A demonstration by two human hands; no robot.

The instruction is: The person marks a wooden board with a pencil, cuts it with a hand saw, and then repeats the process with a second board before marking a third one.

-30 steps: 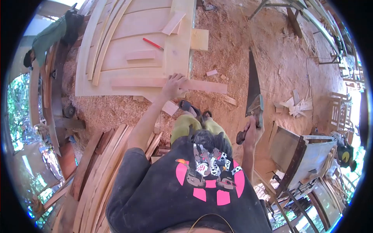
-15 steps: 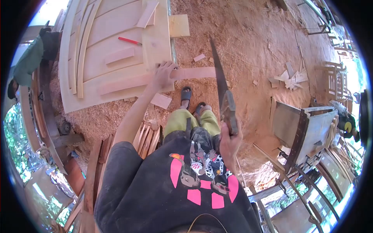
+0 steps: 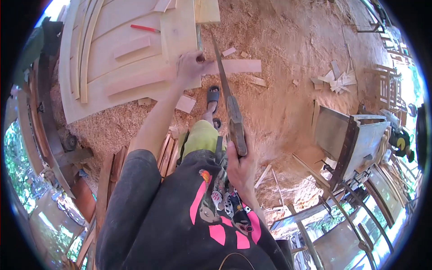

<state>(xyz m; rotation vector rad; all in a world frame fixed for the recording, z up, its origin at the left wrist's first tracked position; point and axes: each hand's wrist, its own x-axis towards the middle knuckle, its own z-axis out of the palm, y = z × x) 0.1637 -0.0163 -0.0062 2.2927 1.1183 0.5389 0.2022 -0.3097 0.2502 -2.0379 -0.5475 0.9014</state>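
Observation:
A long, pale wooden board [image 3: 240, 66] lies across the panelled wooden door [image 3: 139, 74], its right end sticking out past the door's edge. My left hand [image 3: 188, 67] is on the board near that edge, fingers curled over it. In my right hand [image 3: 240, 164] is the wooden handle of a handsaw [image 3: 236, 128], fingers wrapped round it. The saw's narrow blade points away from me and crosses over the overhanging part of the board, just right of my left hand.
A red pencil [image 3: 145, 28] and a short wood piece [image 3: 132, 47] lie on the door. Offcuts [image 3: 337, 78] are heaped on the sawdust-covered ground to the right. Wooden strips [image 3: 167, 155] lie by my legs, and a box-like wooden frame [image 3: 348, 148] stands at right.
The saw has moved left from the board's far end to close beside my left hand, its blade now more edge-on. My left hand's fingers have curled, and my view has shifted slightly.

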